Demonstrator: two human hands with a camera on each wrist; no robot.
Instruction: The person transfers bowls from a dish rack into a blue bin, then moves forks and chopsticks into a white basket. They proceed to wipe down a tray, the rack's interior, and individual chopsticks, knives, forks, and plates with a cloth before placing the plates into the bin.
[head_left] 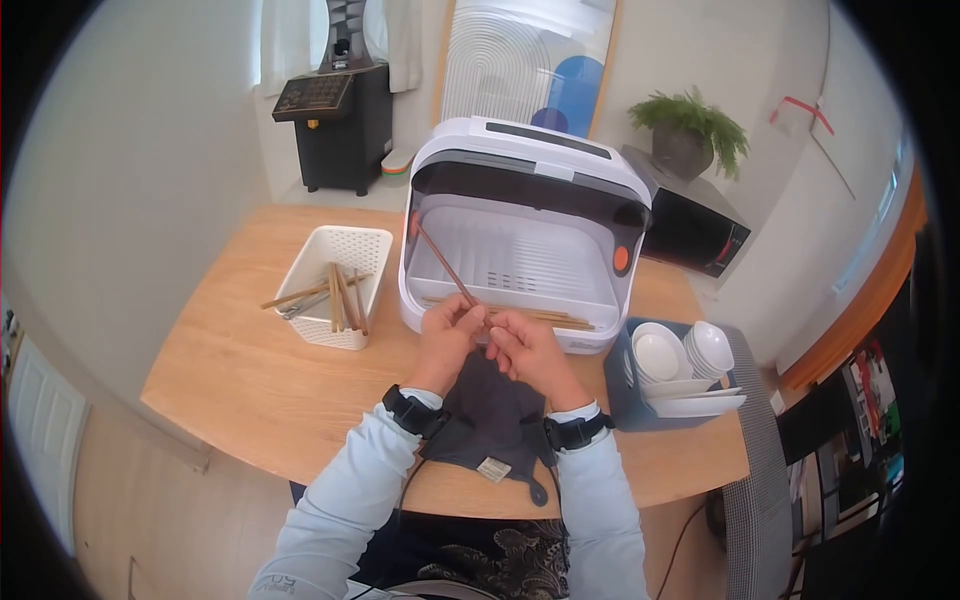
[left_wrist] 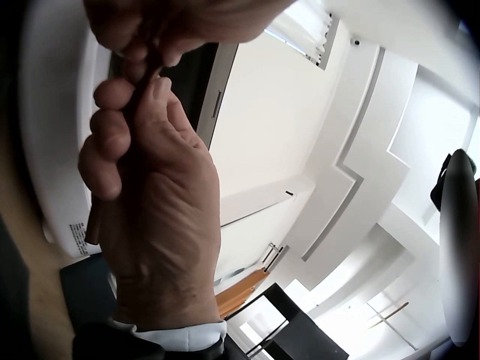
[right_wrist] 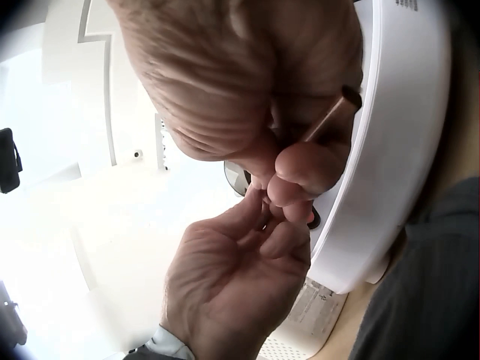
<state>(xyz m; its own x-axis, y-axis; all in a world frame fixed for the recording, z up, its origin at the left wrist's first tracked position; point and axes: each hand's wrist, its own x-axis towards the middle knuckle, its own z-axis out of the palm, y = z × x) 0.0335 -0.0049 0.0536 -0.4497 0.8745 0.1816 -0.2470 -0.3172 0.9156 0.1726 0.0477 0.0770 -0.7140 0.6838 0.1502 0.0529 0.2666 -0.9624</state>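
Both hands meet in front of an open white dish cabinet. My left hand pinches a dark brown chopstick, whose long part slants up and leftward over the cabinet's opening. Close beside it, the right hand holds the same chopstick near its other end. In the right wrist view that blunt end sticks out past the right hand's curled fingers. Lighter chopsticks lie along the cabinet's front inside. Beneath the hands a dark grey cloth is spread on the table.
To the left, a white perforated basket holds several chopsticks and metal cutlery. A blue bin with white bowls and plates stands right. Behind are a microwave, a potted plant and a black machine.
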